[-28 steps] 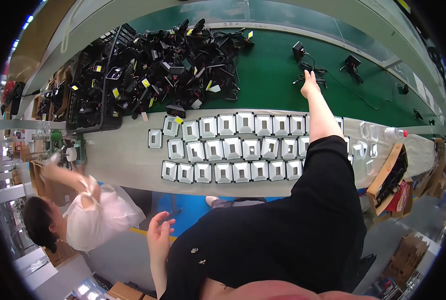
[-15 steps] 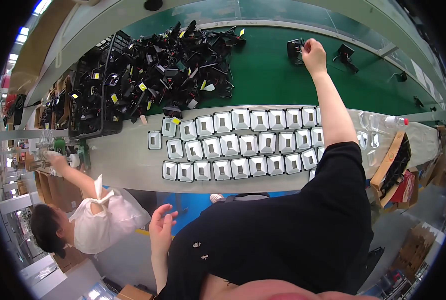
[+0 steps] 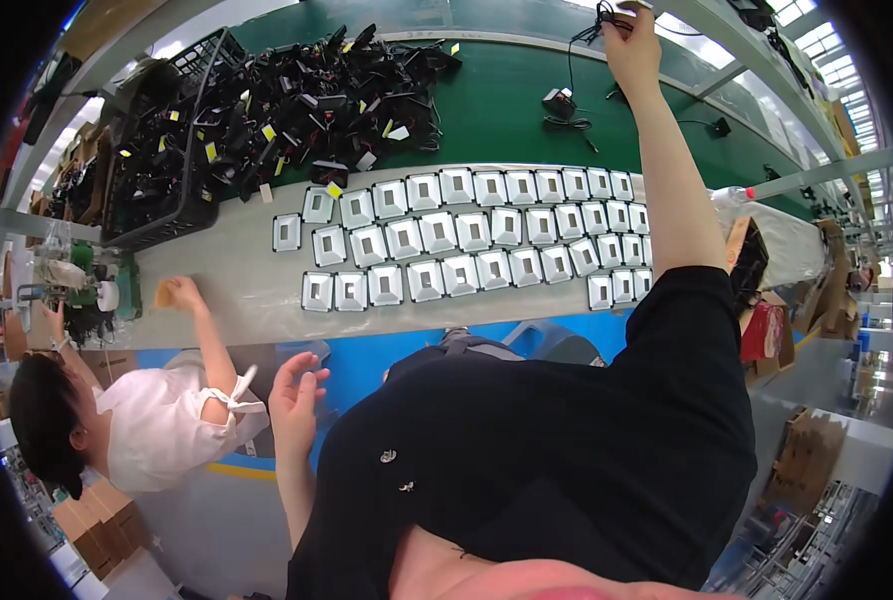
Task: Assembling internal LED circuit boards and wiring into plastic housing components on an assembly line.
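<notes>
My right hand [image 3: 635, 48] is raised at the far edge of the green belt [image 3: 507, 110], its fingers pinched on a black cable [image 3: 597, 32]. From there the cable hangs down to a small black lamp unit [image 3: 559, 101] over the belt; whether the unit touches the belt I cannot tell. My left hand [image 3: 295, 400] is held in front of my body on the near side of the table, fingers loosely bent and apart, nothing in it. Between my arms and the belt, rows of silver square reflector housings [image 3: 440, 231] with dark rims lie on the covered table [image 3: 217, 260].
A heap of black lamp units with cables [image 3: 337, 110] covers the belt's left part, beside a full black crate [image 3: 172, 215]. At left, a co-worker in white [image 3: 167, 430] reaches over the table. A bottle with a red cap [image 3: 735, 194] and cartons [image 3: 767, 330] are at right.
My right hand has gone up and away, drawing the cable out above the lamp unit. The view has shifted. The co-worker's arm has come over the table with a small tan piece.
</notes>
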Demonstrator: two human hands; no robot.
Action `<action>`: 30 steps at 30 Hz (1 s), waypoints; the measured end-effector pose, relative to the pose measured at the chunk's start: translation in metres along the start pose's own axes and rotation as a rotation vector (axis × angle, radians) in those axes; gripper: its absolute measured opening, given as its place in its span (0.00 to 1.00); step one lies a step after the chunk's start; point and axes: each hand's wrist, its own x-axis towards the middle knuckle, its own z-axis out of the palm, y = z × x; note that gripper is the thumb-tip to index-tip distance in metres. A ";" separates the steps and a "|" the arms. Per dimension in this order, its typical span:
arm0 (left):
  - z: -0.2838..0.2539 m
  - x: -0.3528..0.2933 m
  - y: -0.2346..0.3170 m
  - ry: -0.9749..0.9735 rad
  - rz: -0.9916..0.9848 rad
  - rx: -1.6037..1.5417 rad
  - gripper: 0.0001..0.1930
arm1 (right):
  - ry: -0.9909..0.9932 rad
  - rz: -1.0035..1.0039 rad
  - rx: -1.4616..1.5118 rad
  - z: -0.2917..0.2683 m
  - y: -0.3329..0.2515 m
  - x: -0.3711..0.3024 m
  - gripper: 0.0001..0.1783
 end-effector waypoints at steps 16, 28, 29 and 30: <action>0.151 0.103 0.201 -0.756 0.158 -0.593 0.33 | -0.296 -0.304 0.474 -0.022 -0.173 -0.088 0.16; 0.197 0.084 0.229 -0.939 0.311 -0.249 0.23 | -0.668 0.198 0.224 -0.011 -0.038 -0.132 0.33; 0.193 0.074 0.231 -0.930 0.362 -0.181 0.23 | -0.712 0.240 0.179 0.005 -0.018 -0.135 0.28; 0.189 0.071 0.234 -0.960 0.311 -0.142 0.22 | -0.599 0.237 0.117 0.014 0.009 -0.137 0.16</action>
